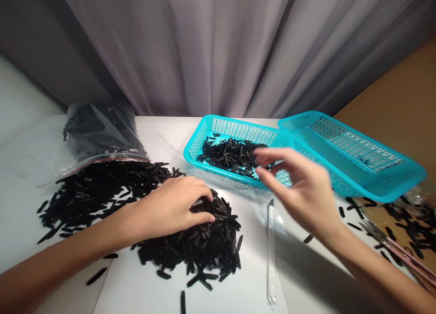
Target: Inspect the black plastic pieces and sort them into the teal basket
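A big heap of small black plastic sticks (pixel 119 186) lies across the white table. My left hand (pixel 173 205) rests on the heap with fingers curled down into the pieces, gripping some of them. My right hand (pixel 299 186) hovers in front of a teal basket (pixel 200 139) that holds more black sticks (pixel 231 155). Its fingers are spread apart and slightly blurred, with nothing visible between them.
A second teal basket (pixel 354 155) leans on the first at the right. A clear plastic bag of black sticks (pixel 98 132) lies at the back left. A clear narrow sleeve (pixel 271 250) lies on the table. More sticks and pink-handled pliers (pixel 398 250) sit at the right. Grey curtain behind.
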A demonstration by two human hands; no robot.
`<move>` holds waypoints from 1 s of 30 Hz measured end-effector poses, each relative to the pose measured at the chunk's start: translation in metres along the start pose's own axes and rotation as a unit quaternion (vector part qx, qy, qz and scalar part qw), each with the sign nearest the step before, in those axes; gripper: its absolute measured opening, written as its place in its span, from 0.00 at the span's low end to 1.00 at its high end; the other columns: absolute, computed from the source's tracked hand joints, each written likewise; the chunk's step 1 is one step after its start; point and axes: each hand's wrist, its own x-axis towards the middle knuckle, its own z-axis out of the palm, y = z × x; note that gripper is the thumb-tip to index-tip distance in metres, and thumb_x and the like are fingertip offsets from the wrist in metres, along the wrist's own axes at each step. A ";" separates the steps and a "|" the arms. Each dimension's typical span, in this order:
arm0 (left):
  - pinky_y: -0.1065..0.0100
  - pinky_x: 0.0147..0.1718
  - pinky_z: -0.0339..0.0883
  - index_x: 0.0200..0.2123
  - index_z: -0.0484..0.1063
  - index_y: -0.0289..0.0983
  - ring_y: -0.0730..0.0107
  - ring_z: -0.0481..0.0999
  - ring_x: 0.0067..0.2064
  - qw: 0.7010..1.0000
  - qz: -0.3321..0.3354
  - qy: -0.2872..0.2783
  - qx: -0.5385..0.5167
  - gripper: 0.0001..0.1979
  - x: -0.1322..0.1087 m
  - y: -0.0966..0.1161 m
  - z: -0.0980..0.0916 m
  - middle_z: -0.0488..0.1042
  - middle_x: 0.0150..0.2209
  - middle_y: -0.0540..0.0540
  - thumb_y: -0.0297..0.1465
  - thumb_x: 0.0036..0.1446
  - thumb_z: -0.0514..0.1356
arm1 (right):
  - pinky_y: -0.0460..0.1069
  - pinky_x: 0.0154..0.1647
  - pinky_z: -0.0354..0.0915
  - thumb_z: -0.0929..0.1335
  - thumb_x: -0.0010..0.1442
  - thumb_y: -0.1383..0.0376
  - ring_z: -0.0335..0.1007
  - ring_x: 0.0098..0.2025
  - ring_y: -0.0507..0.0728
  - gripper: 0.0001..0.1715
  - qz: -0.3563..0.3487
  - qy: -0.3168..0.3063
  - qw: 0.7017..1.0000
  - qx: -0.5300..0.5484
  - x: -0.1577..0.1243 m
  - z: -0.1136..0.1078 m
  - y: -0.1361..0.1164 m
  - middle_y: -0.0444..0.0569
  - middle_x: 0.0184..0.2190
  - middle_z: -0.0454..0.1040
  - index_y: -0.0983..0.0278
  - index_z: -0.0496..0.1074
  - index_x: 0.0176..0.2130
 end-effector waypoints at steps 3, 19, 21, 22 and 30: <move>0.64 0.43 0.66 0.42 0.77 0.41 0.60 0.78 0.45 1.000 -0.007 -0.008 -0.001 0.08 0.002 -0.002 0.002 0.80 0.42 0.50 0.36 0.61 0.65 | 0.52 0.41 0.74 0.70 0.62 0.70 0.78 0.41 0.58 0.13 -0.081 -0.234 0.968 0.040 -0.018 0.025 -0.006 0.53 0.41 0.81 0.64 0.76 0.48; 0.69 0.41 0.66 0.37 0.78 0.40 0.72 0.78 0.38 0.981 0.075 0.154 -0.093 0.02 -0.001 0.008 -0.004 0.81 0.35 0.55 0.30 0.62 0.65 | 0.44 0.32 0.68 0.72 0.63 0.63 0.76 0.30 0.52 0.06 0.088 -0.182 0.960 0.192 -0.019 0.024 -0.022 0.44 0.29 0.81 0.63 0.78 0.35; 0.70 0.39 0.66 0.37 0.79 0.40 0.73 0.78 0.37 0.976 0.081 0.176 -0.101 0.01 -0.001 0.010 -0.005 0.81 0.35 0.55 0.29 0.60 0.66 | 0.44 0.32 0.69 0.72 0.62 0.62 0.76 0.31 0.52 0.07 0.113 -0.186 0.951 0.221 -0.019 0.023 -0.023 0.44 0.29 0.81 0.63 0.78 0.35; 0.70 0.39 0.67 0.36 0.79 0.40 0.74 0.78 0.37 0.973 0.083 0.188 -0.105 0.02 -0.001 0.011 -0.005 0.81 0.34 0.55 0.28 0.59 0.67 | 0.45 0.32 0.69 0.72 0.62 0.62 0.76 0.30 0.52 0.07 0.121 -0.186 0.947 0.232 -0.019 0.022 -0.024 0.45 0.29 0.81 0.63 0.78 0.34; 0.75 0.37 0.69 0.34 0.80 0.39 0.78 0.79 0.34 0.950 0.085 0.271 -0.127 0.05 -0.002 0.014 -0.011 0.81 0.32 0.55 0.23 0.55 0.68 | 0.44 0.32 0.67 0.72 0.61 0.65 0.75 0.31 0.51 0.04 0.128 -0.199 0.948 0.213 -0.012 0.013 -0.023 0.45 0.29 0.81 0.64 0.77 0.34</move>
